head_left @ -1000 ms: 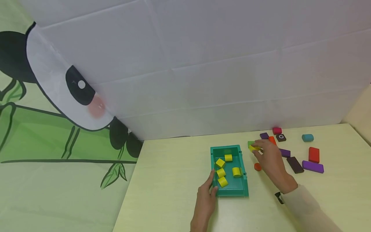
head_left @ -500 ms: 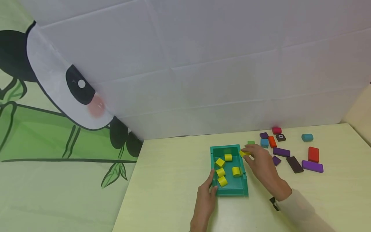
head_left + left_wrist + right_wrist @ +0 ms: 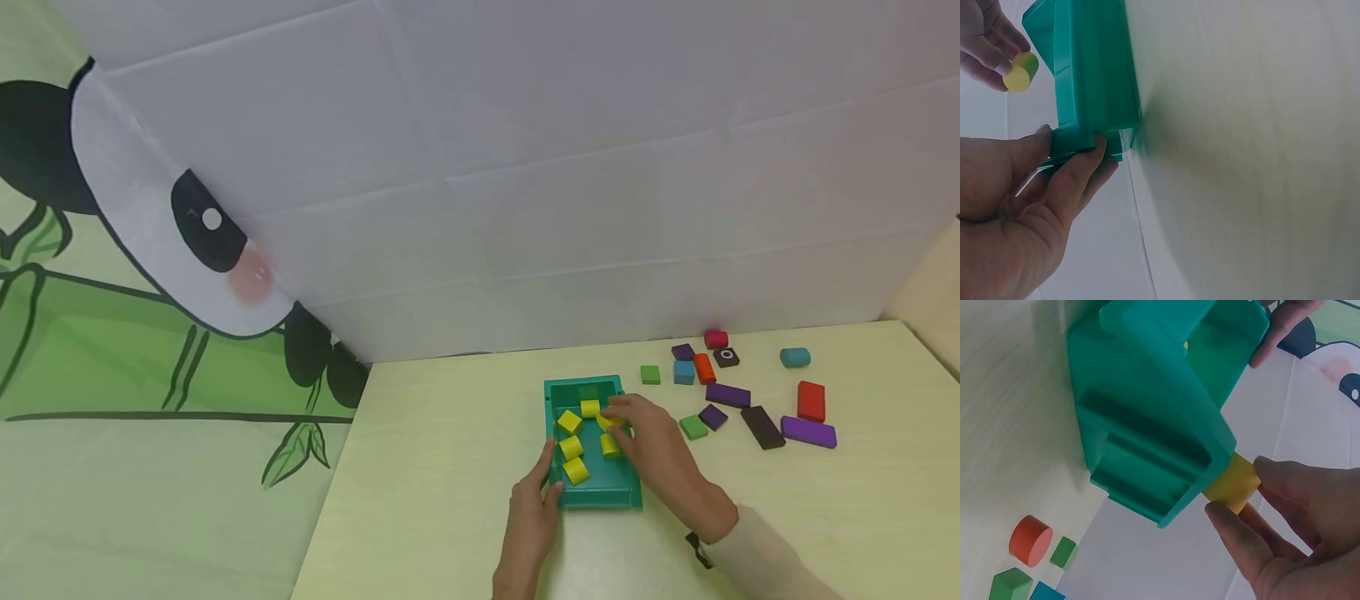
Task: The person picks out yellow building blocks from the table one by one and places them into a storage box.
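A green plastic bin (image 3: 600, 500) stands on the table with several yellow blocks (image 3: 576, 472) inside, some of them cylinders. My left hand (image 3: 528, 521) grips the bin's left side; in the left wrist view its thumb and fingers pinch the rim (image 3: 1072, 139). Between thumb and fingertips, my right hand (image 3: 667, 454) pinches a yellow cylinder (image 3: 1018, 76) over the right part of the bin. The right wrist view shows this cylinder partly hidden behind the bin's wall (image 3: 1147, 450).
Right of the bin lie loose blocks: two green ones (image 3: 693, 427), a blue cube (image 3: 684, 372), several purple ones (image 3: 808, 432), a dark bar (image 3: 762, 427), a red block (image 3: 812, 401) and a teal cylinder (image 3: 795, 357). An orange cylinder (image 3: 1030, 541) shows in the right wrist view. A white cloth (image 3: 525, 208) hangs behind.
My right hand has carried the yellow cylinder left from among the loose blocks to over the bin. The left hand and the bin have stayed in place.
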`<state>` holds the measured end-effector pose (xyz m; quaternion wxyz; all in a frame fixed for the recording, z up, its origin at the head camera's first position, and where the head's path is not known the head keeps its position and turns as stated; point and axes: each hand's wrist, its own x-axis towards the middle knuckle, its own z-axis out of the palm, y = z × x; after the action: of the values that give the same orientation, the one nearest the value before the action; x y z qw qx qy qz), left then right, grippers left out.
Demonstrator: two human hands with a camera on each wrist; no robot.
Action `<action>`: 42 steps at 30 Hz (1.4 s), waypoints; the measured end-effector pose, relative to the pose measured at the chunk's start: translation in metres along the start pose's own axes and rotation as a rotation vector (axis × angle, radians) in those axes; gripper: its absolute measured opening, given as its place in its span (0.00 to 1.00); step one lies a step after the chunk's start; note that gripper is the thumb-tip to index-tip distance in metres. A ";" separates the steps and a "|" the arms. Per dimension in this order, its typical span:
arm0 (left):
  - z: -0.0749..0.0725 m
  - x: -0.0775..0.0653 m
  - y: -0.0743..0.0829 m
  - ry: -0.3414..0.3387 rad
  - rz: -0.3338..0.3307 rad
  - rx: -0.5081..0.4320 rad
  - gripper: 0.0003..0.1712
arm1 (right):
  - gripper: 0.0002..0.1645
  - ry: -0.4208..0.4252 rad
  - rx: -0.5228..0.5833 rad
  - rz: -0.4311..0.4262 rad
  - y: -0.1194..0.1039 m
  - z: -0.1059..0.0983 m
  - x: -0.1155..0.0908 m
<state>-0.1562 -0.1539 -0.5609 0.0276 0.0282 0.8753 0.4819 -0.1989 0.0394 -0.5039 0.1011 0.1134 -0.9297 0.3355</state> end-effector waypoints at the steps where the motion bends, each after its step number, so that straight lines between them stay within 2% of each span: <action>1: 0.000 0.000 0.000 0.000 -0.002 0.002 0.38 | 0.15 -0.009 0.001 -0.005 -0.001 0.001 0.000; 9: -0.001 0.000 -0.001 -0.003 0.000 0.000 0.38 | 0.15 -0.103 0.001 0.006 -0.011 0.008 -0.003; 16: 0.000 0.000 -0.001 0.001 0.003 0.003 0.38 | 0.14 -0.102 0.009 -0.038 -0.017 0.013 -0.007; 29: -0.001 -0.001 -0.001 0.004 0.013 -0.005 0.38 | 0.12 -0.113 0.000 -0.024 -0.023 0.025 -0.015; 42: -0.002 -0.001 -0.001 0.009 0.015 -0.008 0.38 | 0.10 -0.172 -0.111 0.012 -0.027 0.039 -0.015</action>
<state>-0.1557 -0.1557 -0.5609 0.0204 0.0325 0.8732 0.4858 -0.1815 -0.0036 -0.5208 0.0249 0.1302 -0.9528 0.2732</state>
